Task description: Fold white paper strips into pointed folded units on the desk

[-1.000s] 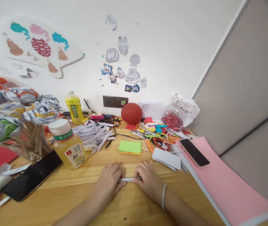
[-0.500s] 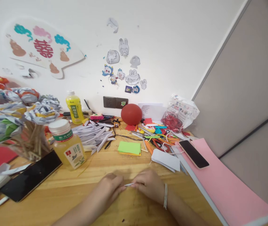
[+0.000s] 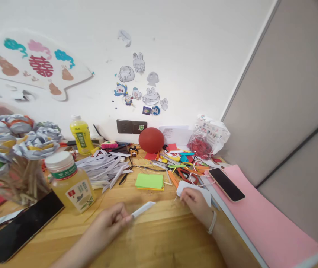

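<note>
A narrow folded white paper strip sticks out to the right from my left hand, pinched between thumb and fingers just above the wooden table. My right hand is over the near part of a small stack of white paper sheets. Its fingers are curled closed, and whether they grip anything is hidden. A pale bracelet circles the right wrist. Beyond the hands, a pad of green paper slips lies flat.
A juice bottle and a black tablet-like slab are at left, beside paper flowers. Behind lie white paper strips, a red ball and scissors. A phone rests on pink paper at right.
My hands have moved apart. The right one has let go of the strip and gone right to the white stack; the left keeps the strip. The view has shifted slightly right.
</note>
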The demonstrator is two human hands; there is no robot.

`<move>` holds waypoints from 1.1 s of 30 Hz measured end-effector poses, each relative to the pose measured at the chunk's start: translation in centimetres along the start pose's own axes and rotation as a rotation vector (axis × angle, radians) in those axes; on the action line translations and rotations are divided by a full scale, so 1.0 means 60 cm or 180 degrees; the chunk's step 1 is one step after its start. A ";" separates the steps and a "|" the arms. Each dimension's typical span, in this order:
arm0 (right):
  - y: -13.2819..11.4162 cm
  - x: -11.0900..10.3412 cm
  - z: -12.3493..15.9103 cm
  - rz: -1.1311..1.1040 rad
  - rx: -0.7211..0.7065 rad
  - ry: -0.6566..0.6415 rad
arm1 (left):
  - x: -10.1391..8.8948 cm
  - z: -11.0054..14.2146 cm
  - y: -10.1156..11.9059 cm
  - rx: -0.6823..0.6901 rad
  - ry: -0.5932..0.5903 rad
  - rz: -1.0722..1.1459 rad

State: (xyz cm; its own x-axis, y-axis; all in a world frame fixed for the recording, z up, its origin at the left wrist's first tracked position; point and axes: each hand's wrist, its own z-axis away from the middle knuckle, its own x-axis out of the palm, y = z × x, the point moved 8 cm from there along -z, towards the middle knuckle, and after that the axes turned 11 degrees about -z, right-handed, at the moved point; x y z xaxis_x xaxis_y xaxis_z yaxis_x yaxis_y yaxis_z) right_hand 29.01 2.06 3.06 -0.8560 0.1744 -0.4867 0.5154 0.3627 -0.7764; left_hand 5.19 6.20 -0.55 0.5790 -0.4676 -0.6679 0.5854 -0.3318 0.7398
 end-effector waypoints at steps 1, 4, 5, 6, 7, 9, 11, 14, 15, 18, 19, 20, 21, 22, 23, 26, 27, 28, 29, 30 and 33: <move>-0.012 0.017 0.001 -0.0073 -0.0065 -0.0171 | 0.009 0.001 0.002 -0.0008 -0.0086 0.0096; -0.054 0.085 0.013 -0.0305 -0.0422 -0.0795 | 0.040 0.006 0.013 0.0003 -0.0326 0.0187; -0.061 0.100 0.017 -0.0223 -0.0499 -0.0846 | 0.047 0.007 0.016 0.0023 -0.0366 0.0161; -0.065 0.109 0.019 -0.0176 -0.0548 -0.0847 | 0.050 0.008 0.018 0.0046 -0.0378 0.0106; -0.065 0.111 0.020 -0.0113 -0.0552 -0.0791 | 0.051 0.008 0.018 0.0070 -0.0370 0.0013; -0.056 0.104 0.019 -0.0034 -0.0441 -0.0621 | 0.044 0.008 0.017 0.0100 -0.0297 -0.0253; -0.045 0.090 0.018 0.0027 -0.0289 -0.0462 | 0.031 0.008 0.018 0.0118 -0.0158 -0.0513; -0.042 0.079 0.018 0.0007 -0.0253 -0.0391 | 0.006 0.016 0.043 0.0510 0.0318 -0.0831; -0.044 0.078 0.019 -0.0013 -0.0283 -0.0388 | 0.001 0.021 0.054 0.0698 0.0486 -0.0927; -0.044 0.084 0.024 0.0005 -0.0346 -0.0396 | 0.005 0.031 0.071 0.0931 0.0662 -0.1117; -0.042 0.088 0.026 0.0028 -0.0343 -0.0407 | 0.010 0.031 0.069 0.0905 0.0610 -0.1135; -0.039 0.093 0.028 0.0040 -0.0319 -0.0428 | 0.016 0.030 0.067 0.0907 0.0543 -0.1155; -0.035 0.098 0.030 0.0030 -0.0272 -0.0480 | 0.021 0.030 0.067 0.0989 0.0484 -0.1189; -0.029 0.103 0.031 0.0013 -0.0187 -0.0523 | 0.020 0.030 0.067 0.1100 0.0514 -0.1267; -0.023 0.106 0.031 -0.0016 -0.0090 -0.0561 | 0.014 0.029 0.064 0.1156 0.0639 -0.1391; -0.012 0.111 0.029 -0.0051 0.0136 -0.0642 | -0.040 0.033 0.041 0.1104 0.1587 -0.1946; -0.010 0.111 0.027 -0.0024 0.0193 -0.0669 | -0.060 0.037 0.034 0.1135 0.1966 -0.2161; -0.008 0.111 0.026 0.0020 0.0257 -0.0700 | -0.079 0.041 0.026 0.1133 0.2348 -0.2400; -0.005 0.111 0.024 0.0076 0.0328 -0.0721 | -0.089 0.037 0.013 0.0969 0.2454 -0.2723; -0.003 0.111 0.023 0.0136 0.0396 -0.0733 | -0.096 0.030 -0.002 0.0735 0.2474 -0.3059; 0.000 0.113 0.022 0.0348 0.0527 -0.0798 | -0.096 0.006 -0.039 -0.0051 0.2079 -0.3606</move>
State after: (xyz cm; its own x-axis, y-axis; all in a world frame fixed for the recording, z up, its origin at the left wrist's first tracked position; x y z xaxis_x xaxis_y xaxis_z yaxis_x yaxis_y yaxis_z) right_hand 23.28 2.04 -0.75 -0.7690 -0.0343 -0.6383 0.6210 0.1966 -0.7587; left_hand 0.28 9.35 1.58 -0.0724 0.5461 -0.8346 0.9304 -0.2645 -0.2537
